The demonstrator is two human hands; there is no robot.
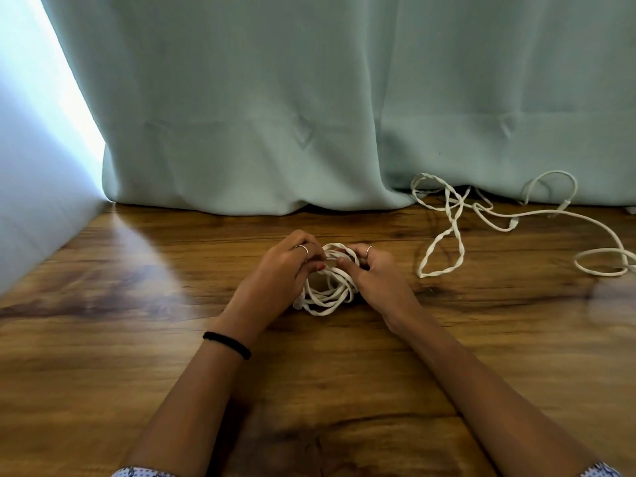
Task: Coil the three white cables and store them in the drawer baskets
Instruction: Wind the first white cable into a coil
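A pale green curtain hung to the wooden floor beyond the grip. Loose white cables sprawled on the boards to the right of the grip, well apart from it, some strands running under the curtain hem. The coil rested on the floor between both hands. The left hand and right hand each held a closed grip on the coil's top loops, fingertips pinching the strands. A black band circled the left wrist, below the grip.
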